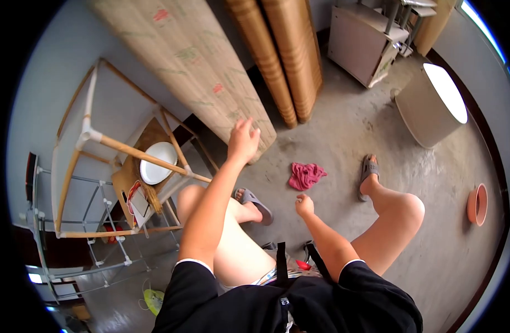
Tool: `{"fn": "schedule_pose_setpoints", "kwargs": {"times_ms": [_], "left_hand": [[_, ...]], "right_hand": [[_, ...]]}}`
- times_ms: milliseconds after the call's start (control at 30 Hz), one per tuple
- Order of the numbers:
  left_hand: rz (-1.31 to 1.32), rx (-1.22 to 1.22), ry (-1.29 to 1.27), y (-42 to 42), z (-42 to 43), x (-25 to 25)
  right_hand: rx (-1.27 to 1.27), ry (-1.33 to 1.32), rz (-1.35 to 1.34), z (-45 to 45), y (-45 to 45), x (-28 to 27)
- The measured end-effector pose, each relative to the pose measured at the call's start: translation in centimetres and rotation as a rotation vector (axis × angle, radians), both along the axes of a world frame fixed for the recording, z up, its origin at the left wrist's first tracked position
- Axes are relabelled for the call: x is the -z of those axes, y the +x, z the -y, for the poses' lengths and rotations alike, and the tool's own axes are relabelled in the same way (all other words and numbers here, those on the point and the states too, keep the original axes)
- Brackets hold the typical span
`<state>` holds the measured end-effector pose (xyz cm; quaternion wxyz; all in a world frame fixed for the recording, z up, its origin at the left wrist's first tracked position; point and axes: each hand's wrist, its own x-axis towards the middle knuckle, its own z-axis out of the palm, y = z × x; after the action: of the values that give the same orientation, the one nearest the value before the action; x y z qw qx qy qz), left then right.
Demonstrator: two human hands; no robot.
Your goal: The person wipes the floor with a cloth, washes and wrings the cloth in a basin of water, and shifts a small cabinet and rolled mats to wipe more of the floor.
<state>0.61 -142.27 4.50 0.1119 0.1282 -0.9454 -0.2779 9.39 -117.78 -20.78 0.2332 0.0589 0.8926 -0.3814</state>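
My left hand point(244, 142) is raised in front of the lower part of a tall patterned panel point(205, 72). Its fingers are apart, and I see nothing held in them; whether they touch the panel I cannot tell. Lower and to the right, my right hand point(304, 205) is closed with the fingers curled in. Whatever it may hold is too small or hidden to name. A crumpled pink cloth point(306, 176) lies on the concrete floor just beyond my right hand, apart from it.
At left stands a wooden-pole frame point(119, 145) with a white basin point(158, 162) and a metal rack point(88, 272). Brown rolls point(293, 55) lean at the back. A cabinet point(359, 44), a pale bin point(430, 105) and a reddish pot point(477, 204) are at right.
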Motion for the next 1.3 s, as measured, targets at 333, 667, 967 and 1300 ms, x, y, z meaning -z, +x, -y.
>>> {"fn": "schedule_pose_setpoints", "kwargs": {"times_ms": [333, 667, 967, 1300], "left_hand": [[0.658, 0.461, -0.149, 6.0, -9.3, 2.3], [0.874, 0.497, -0.040, 10.9, -8.7, 4.6], [0.763, 0.452, 0.019, 10.2, -5.2, 7.5], [1.192, 0.247, -0.215, 8.4, -3.1, 25.3]], "right_hand": [[-0.167, 0.161, -0.450, -3.0, -7.7, 6.9], [-0.557, 0.315, -0.515, -0.6, 1.5, 10.5], [-0.189, -0.036, -0.445, -3.8, 5.3, 8.1], [0.485, 0.407, -0.208, -8.5, -18.1, 7.7]]}}
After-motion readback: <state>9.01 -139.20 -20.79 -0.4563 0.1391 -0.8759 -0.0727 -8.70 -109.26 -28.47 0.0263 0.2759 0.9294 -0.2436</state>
